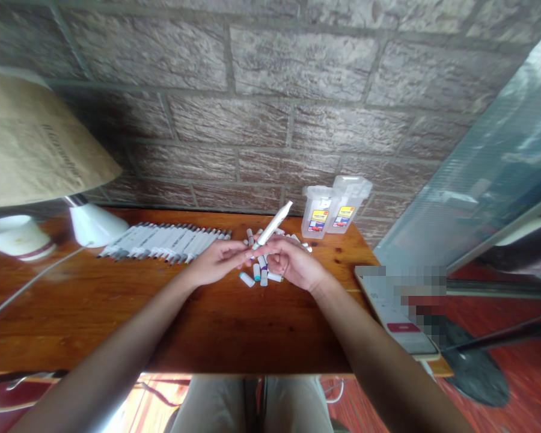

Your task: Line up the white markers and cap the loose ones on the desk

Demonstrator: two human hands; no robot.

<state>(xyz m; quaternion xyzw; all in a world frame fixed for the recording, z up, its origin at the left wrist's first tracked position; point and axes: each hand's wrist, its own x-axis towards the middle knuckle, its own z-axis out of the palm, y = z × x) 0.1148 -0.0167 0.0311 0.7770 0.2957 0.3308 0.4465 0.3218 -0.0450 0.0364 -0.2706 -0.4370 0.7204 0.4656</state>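
A white marker pen (pixel 274 225) slants up to the right above the table, between my two hands. My right hand (pixel 296 263) is closed around its lower part, thumb and fingers curled in. My left hand (pixel 220 261) pinches at the pen's lower end, its fingertips meeting those of the right hand; the exact contact is partly hidden. Under and around the hands lies a loose heap of marker caps (pixel 247 279), white with coloured ends, some teal and purple. Left of them, many white markers (pixel 165 242) lie side by side in a slanted row.
Two clear plastic cases (pixel 316 210) with labels stand at the back right near the brick wall (pixel 261 126). A lamp (pixel 90 222) with a paper-like shade and a white cup (pixel 18 236) are at left. A tablet-like device (pixel 401 328) lies at the right edge of the wooden table (pixel 247 337).
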